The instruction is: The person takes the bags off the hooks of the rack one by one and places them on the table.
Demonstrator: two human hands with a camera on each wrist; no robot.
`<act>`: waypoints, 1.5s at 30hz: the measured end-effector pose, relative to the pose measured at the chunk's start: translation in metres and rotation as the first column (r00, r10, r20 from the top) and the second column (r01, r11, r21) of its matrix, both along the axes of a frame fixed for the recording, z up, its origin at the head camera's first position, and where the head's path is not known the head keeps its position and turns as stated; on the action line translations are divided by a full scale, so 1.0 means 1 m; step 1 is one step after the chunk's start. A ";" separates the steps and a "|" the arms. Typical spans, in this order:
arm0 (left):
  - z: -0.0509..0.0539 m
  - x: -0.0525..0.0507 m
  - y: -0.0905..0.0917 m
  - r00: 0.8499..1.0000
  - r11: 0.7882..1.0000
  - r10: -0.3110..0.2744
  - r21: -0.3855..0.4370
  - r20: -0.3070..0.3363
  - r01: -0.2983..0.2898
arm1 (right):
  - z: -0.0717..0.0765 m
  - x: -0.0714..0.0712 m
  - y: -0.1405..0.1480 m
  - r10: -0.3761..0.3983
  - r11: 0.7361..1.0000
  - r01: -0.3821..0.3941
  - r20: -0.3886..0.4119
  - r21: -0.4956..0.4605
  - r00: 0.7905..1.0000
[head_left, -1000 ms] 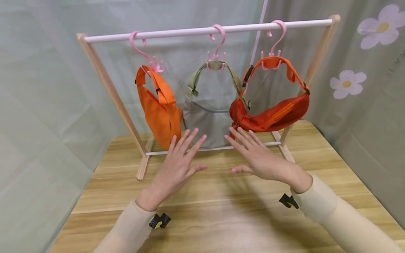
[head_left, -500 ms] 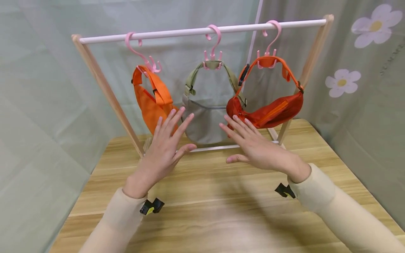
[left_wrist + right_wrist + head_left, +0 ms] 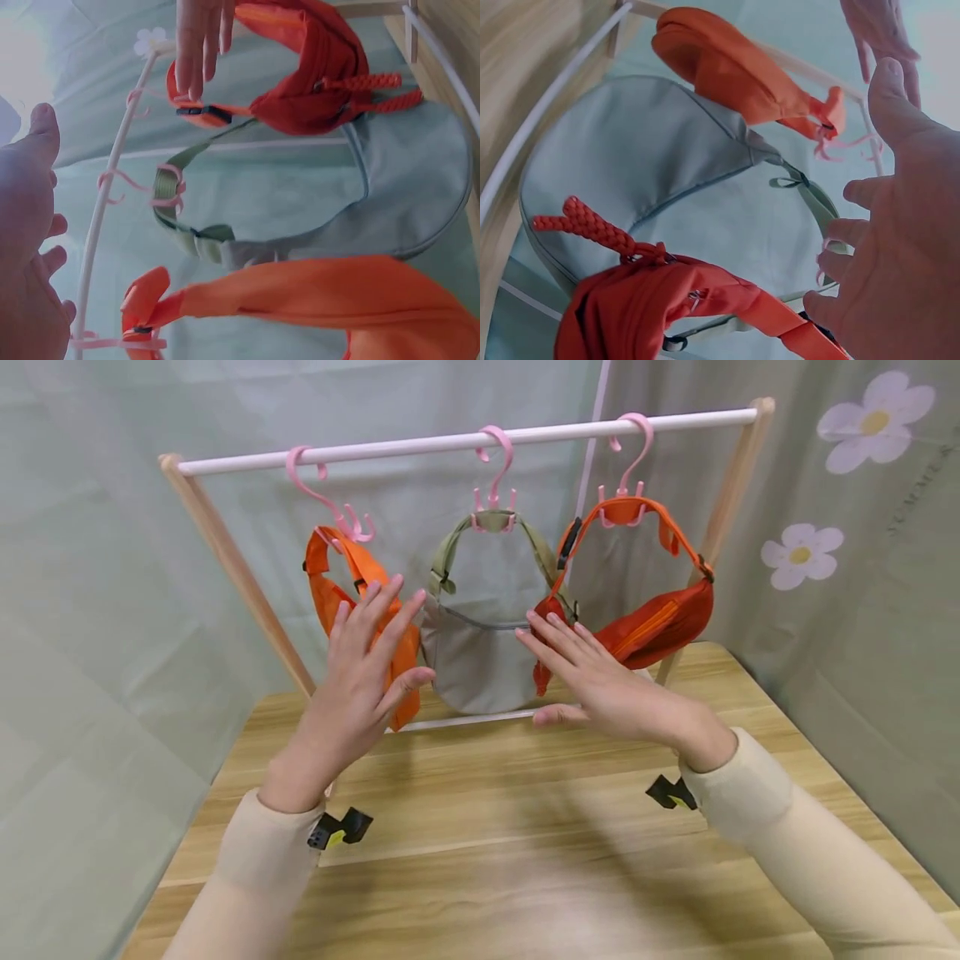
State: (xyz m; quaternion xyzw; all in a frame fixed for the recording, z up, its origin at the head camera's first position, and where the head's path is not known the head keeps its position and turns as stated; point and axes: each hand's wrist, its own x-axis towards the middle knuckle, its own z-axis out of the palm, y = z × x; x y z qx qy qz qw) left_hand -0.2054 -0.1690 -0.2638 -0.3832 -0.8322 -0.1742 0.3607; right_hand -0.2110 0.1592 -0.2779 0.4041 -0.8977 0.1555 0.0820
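Observation:
Three bags hang from pink hooks on a rack. At the left is an orange bag (image 3: 407,672), partly hidden behind my left hand (image 3: 347,672), whose fingers are straight and spread. A grey bag (image 3: 480,668) with a green strap hangs in the middle. The red bag (image 3: 660,622) with an orange strap is at the right, its left end partly covered by my right hand (image 3: 600,681). That hand's fingers are straight too, and it holds nothing. Both wrist views show the palms apart from the bags. Braided red cords (image 3: 585,227) dangle from the red bag.
The rack has a white top rail (image 3: 420,446), wooden side posts (image 3: 232,564) and a white lower bar (image 3: 487,719). It stands on a wood-grain table (image 3: 480,827). Pale curtains surround it, with printed flowers (image 3: 801,557) at the right. A small black device (image 3: 340,828) sits at each wrist.
My left hand has risen and moved left, now in front of the orange bag. My right hand has risen slightly. The rack and bags have shifted a little left in the head view.

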 end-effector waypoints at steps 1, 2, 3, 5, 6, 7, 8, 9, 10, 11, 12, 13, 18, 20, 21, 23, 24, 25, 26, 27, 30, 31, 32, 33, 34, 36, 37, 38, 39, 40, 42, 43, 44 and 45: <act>0.003 -0.001 -0.001 1.000 1.000 0.002 0.002 -0.007 -0.002 | 0.002 -0.001 0.000 0.005 1.000 -0.005 -0.004 -0.001 1.000; 0.005 -0.003 -0.003 1.000 1.000 0.004 0.004 -0.011 -0.004 | 0.004 -0.001 0.000 0.007 1.000 -0.007 -0.007 -0.001 1.000; 0.008 -0.004 -0.004 1.000 1.000 0.006 0.006 -0.017 -0.005 | 0.005 -0.001 -0.001 0.010 1.000 -0.010 -0.009 -0.003 1.000; 0.015 -0.008 -0.005 1.000 1.000 0.007 0.013 -0.030 -0.007 | 0.008 -0.002 -0.001 0.016 1.000 -0.016 -0.012 -0.006 1.000; 0.018 -0.010 -0.006 0.999 1.000 0.008 0.013 -0.037 -0.007 | 0.009 -0.002 -0.001 0.021 1.000 -0.021 -0.013 -0.004 1.000; 0.022 -0.011 -0.007 0.999 1.000 0.009 0.014 -0.038 -0.009 | 0.010 -0.002 -0.002 0.027 1.000 -0.027 -0.012 -0.003 1.000; 0.025 -0.013 -0.008 0.999 1.000 0.008 0.018 -0.041 -0.008 | 0.010 -0.002 -0.002 0.029 1.000 -0.029 -0.007 -0.003 1.000; 0.029 -0.014 -0.009 0.999 1.000 0.009 0.019 -0.044 -0.009 | 0.011 -0.001 -0.003 0.035 0.999 -0.035 -0.004 -0.003 0.999; 0.033 -0.016 -0.010 0.999 1.000 0.013 0.020 -0.046 -0.012 | 0.012 -0.001 -0.003 0.040 0.999 -0.040 -0.001 -0.004 0.999; 0.036 -0.017 -0.011 0.999 1.000 0.016 0.024 -0.044 -0.015 | 0.013 -0.001 -0.004 0.044 0.999 -0.044 -0.002 -0.003 0.999; 0.039 -0.019 -0.012 0.999 1.000 0.021 0.023 -0.044 -0.020 | 0.015 -0.001 -0.004 0.046 0.999 -0.046 -0.003 -0.003 0.999; 0.042 -0.020 -0.013 0.999 0.999 0.026 0.027 -0.039 -0.025 | 0.016 -0.001 -0.005 0.048 0.999 -0.048 -0.005 -0.003 0.999; 0.051 -0.031 -0.019 0.998 0.997 0.050 0.060 -0.033 -0.048 | 0.025 -0.006 -0.007 0.051 0.999 -0.051 0.003 -0.001 0.999; 0.053 -0.036 -0.022 0.998 0.996 0.055 0.070 -0.034 -0.052 | 0.029 -0.008 -0.007 0.052 0.999 -0.052 0.021 -0.008 0.998; 0.055 -0.038 -0.023 0.998 0.996 0.055 0.071 -0.039 -0.052 | 0.031 -0.009 -0.008 0.058 0.998 -0.058 0.036 -0.020 0.998; 0.058 -0.043 -0.025 0.997 0.996 0.066 0.068 -0.044 -0.063 | 0.034 -0.009 -0.009 0.085 0.995 -0.078 0.119 -0.063 0.989; 0.059 -0.045 -0.027 0.996 0.996 0.074 0.062 -0.046 -0.071 | 0.036 -0.009 -0.009 0.104 0.992 -0.091 0.164 -0.086 0.981; 0.061 -0.048 -0.028 0.995 0.995 0.083 0.056 -0.048 -0.080 | 0.037 -0.007 -0.011 0.121 0.989 -0.101 0.204 -0.105 0.971; 0.062 -0.050 -0.030 0.994 0.995 0.091 0.048 -0.052 -0.089 | 0.039 -0.005 -0.012 0.140 0.986 -0.112 0.239 -0.124 0.961; 0.064 -0.053 -0.031 0.993 0.994 0.100 0.041 -0.056 -0.098 | 0.041 -0.003 -0.013 0.152 0.983 -0.118 0.272 -0.138 0.950; 0.069 -0.062 -0.036 0.989 0.992 0.125 0.023 -0.075 -0.123 | 0.046 0.003 -0.015 0.162 0.982 -0.128 0.276 -0.135 0.947; 0.071 -0.065 -0.039 0.988 0.991 0.132 0.024 -0.083 -0.130 | 0.047 0.004 -0.016 0.159 0.983 -0.128 0.263 -0.131 0.951; 0.074 -0.068 -0.041 0.986 0.990 0.137 0.029 -0.091 -0.135 | 0.047 0.004 -0.016 0.159 0.983 -0.130 0.251 -0.127 0.955; 0.076 -0.070 -0.044 0.984 0.989 0.145 0.033 -0.100 -0.143 | 0.048 0.004 -0.017 0.157 0.984 -0.131 0.239 -0.122 0.958; 0.079 -0.072 -0.046 0.982 0.988 0.153 0.035 -0.109 -0.150 | 0.049 0.003 -0.017 0.155 0.984 -0.131 0.230 -0.119 0.961; 0.085 -0.076 -0.052 0.977 0.985 0.173 0.040 -0.124 -0.169 | 0.050 0.001 -0.018 0.153 0.984 -0.129 0.222 -0.121 0.963; 0.088 -0.078 -0.054 0.975 0.983 0.180 0.039 -0.130 -0.177 | 0.050 -0.001 -0.018 0.155 0.984 -0.130 0.218 -0.122 0.964; 0.091 -0.079 -0.056 0.973 0.982 0.188 0.035 -0.132 -0.185 | 0.050 -0.002 -0.019 0.154 0.984 -0.130 0.214 -0.124 0.965; 0.094 -0.080 -0.058 0.971 0.980 0.198 0.029 -0.132 -0.196 | 0.051 -0.003 -0.019 0.154 0.983 -0.129 0.209 -0.128 0.966; 0.096 -0.081 -0.060 0.970 0.978 0.206 0.025 -0.128 -0.205 | 0.052 -0.004 -0.019 0.153 0.983 -0.128 0.205 -0.131 0.967; 0.100 -0.083 -0.063 0.969 0.975 0.221 0.019 -0.108 -0.220 | 0.053 -0.007 -0.021 0.151 0.982 -0.125 0.197 -0.140 0.969; 0.102 -0.084 -0.064 0.970 0.975 0.224 0.017 -0.098 -0.223 | 0.054 -0.008 -0.022 0.151 0.982 -0.125 0.192 -0.143 0.970; 0.103 -0.085 -0.065 0.969 0.973 0.230 0.015 -0.087 -0.229 | 0.055 -0.008 -0.023 0.152 0.981 -0.126 0.187 -0.146 0.970; 0.104 -0.086 -0.066 0.969 0.972 0.235 0.012 -0.079 -0.234 | 0.056 -0.009 -0.025 0.154 0.981 -0.128 0.181 -0.148 0.971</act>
